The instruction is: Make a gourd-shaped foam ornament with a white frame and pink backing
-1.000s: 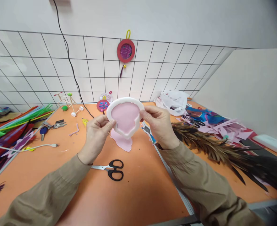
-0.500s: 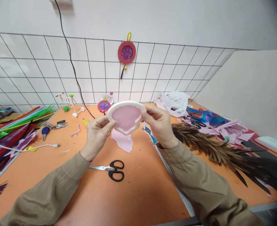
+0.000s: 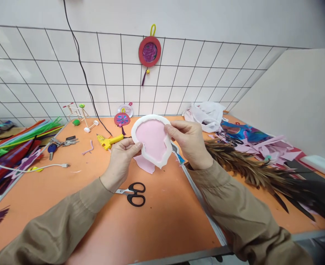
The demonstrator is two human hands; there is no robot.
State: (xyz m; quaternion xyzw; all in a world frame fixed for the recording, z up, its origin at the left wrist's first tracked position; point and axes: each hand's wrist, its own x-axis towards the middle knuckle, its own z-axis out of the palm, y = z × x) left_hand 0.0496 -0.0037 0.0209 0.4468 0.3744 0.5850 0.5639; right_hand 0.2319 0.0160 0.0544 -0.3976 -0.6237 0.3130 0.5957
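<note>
Between my two hands is a white foam frame (image 3: 137,125) with a pink sheet (image 3: 151,138) across its middle, rounded at the top and pointed at the bottom. My left hand (image 3: 121,158) pinches its left edge between thumb and fingers. The right edge is pinched by my right hand (image 3: 188,141). Below the frame, a pink scrap (image 3: 145,164) lies on the table, partly covered. Black-handled scissors (image 3: 136,194) lie nearer to me, their blades partly behind my left wrist. Just beyond my left hand rests a yellow glue gun (image 3: 109,141).
Brown feathers (image 3: 242,160), pink scraps (image 3: 273,151) and a white plastic bag (image 3: 205,116) lie to the right. On the left are keys (image 3: 52,149), a white cable (image 3: 41,169) and coloured pipe cleaners (image 3: 24,138). A red round ornament (image 3: 149,62) hangs on the wall grid (image 3: 109,75).
The frame has been tilted up to face me more fully, still held in both hands. The view has shifted, and the glue gun behind my left hand shows more.
</note>
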